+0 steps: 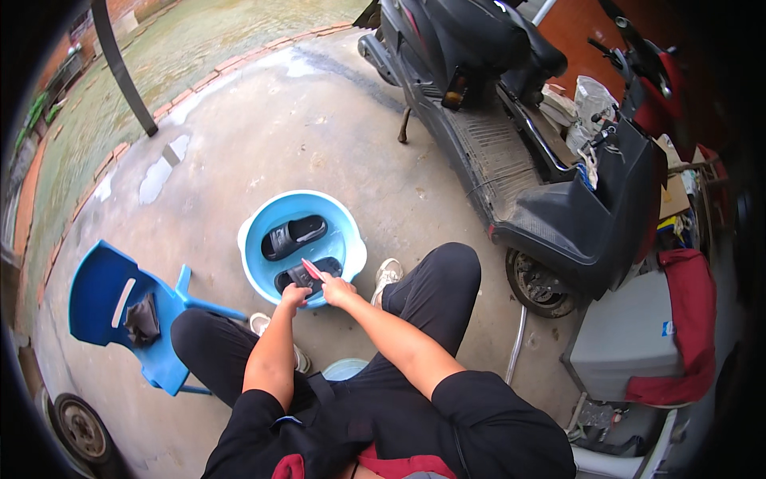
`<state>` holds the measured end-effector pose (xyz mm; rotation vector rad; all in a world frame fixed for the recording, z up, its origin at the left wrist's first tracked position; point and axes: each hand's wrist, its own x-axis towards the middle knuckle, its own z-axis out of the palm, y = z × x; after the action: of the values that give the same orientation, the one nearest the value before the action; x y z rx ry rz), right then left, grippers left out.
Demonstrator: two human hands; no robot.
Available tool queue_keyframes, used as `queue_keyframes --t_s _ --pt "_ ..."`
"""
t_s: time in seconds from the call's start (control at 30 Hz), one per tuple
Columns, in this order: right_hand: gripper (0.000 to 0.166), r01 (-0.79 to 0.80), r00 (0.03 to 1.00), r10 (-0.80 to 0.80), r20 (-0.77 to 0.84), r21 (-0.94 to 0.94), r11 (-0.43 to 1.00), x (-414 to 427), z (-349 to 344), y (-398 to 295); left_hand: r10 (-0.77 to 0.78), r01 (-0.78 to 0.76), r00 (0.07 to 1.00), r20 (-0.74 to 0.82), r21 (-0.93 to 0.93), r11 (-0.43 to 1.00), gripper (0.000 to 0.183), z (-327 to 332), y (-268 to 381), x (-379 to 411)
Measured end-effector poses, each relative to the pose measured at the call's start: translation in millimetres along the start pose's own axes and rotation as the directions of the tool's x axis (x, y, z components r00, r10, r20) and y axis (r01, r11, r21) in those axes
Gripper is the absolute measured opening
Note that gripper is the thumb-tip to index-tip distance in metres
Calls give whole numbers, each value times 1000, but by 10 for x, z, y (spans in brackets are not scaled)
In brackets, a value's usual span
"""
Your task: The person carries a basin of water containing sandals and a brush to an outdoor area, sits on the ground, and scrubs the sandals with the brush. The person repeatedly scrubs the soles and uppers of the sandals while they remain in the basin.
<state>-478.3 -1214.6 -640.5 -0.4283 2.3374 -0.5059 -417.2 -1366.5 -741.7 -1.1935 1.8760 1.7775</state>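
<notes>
A light-blue plastic basin [251, 263] sits on the concrete floor between my feet. One black slide sandal [293, 237] lies in its far part. The other black slide sandal [328, 267] is at the basin's near side, where my left hand [295, 296] grips it by its edge. My right hand [337, 290] holds a red-and-white brush [312, 269] against this nearer sandal. The brush's underside and the fingertips of my left hand are partly hidden.
Left of me stands a blue plastic chair [102, 299] with a dark grey cloth [142, 321] on its seat. To the right is a parked black scooter [479, 143]. A grey box [628, 341] with a red cloth [688, 323] stands behind its front wheel. A metal post [122, 72] rises at the upper left.
</notes>
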Motion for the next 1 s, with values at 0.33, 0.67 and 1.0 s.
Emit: queue_keyframes --t_s 0.33,0.67,1.0 --pt "31 -273 956 285 77 596 755 243 81 175 359 -318 906 225 920 227 29 352 83 -758" --pt "36 -296 943 276 186 846 443 252 9 91 311 -371 883 352 929 3 19 530 -181 -649" --pt "33 -317 946 281 162 643 697 382 341 289 346 -398 858 379 917 -18 16 617 -282 -790"
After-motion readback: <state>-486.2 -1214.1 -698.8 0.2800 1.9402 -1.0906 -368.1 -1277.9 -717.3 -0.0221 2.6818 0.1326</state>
